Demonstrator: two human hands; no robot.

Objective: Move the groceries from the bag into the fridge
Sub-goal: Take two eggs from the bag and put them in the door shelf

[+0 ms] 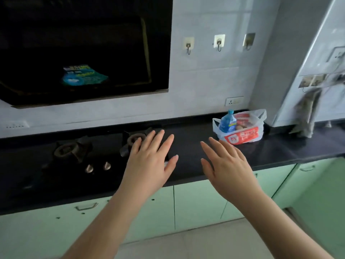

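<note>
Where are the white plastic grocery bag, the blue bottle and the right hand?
white plastic grocery bag (242,138), head view, red-printed front.
blue bottle (226,122), head view, label.
right hand (226,165), head view, back of hand.

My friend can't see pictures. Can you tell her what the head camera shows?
Two bare, empty hands, the left hand and right hand, reach open over a black kitchen counter. A white and red plastic grocery bag holding a blue plastic bottle sits ahead on the right, with a black gas stove on the left.
</note>
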